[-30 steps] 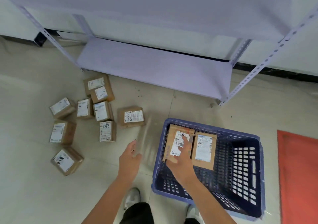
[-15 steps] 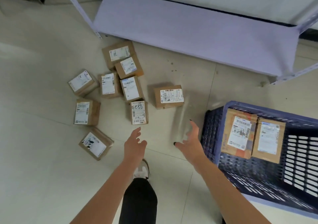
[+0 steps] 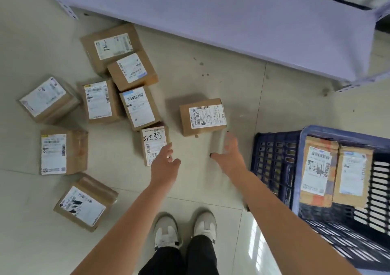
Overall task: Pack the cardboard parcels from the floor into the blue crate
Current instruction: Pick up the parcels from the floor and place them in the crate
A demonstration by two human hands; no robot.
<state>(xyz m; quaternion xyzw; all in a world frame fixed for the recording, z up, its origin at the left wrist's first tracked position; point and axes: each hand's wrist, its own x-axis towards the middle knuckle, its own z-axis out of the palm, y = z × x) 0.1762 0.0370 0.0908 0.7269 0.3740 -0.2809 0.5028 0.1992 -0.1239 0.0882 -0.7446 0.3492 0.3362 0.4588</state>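
floor (image 3: 242, 97), pale tile: nine cardboard parcels, labels up. lone parcel (image 3: 203, 116) lies apart from the rest, nearest the crate, just beyond the right hand. parcel marked 5288 (image 3: 154, 145), narrow, sits under the left fingertips; whether they touch it cannot be told. behind it a close cluster: one barcode-label parcel (image 3: 139, 108), one beside it to the left (image 3: 99, 101), one above (image 3: 133, 70) leaning on a larger one marked 98ll (image 3: 111, 47). further left: one tilted parcel (image 3: 47, 99), one with taped side (image 3: 63, 153), one nearest the feet (image 3: 84, 203). blue crate (image 3: 274, 162), slotted walls, at right on the floor; holds two parcels standing side by side against its near wall, left one (image 3: 318, 171) and right one (image 3: 352, 176). left hand (image 3: 164, 165): fingers straight, spread, holding nothing. right hand (image 3: 228, 156): fingers open, thumb out to the left, holding nothing, between lone parcel and crate. lilac shelf (image 3: 211, 21) low across the top. two white shoes (image 3: 185, 230) at bottom centre.
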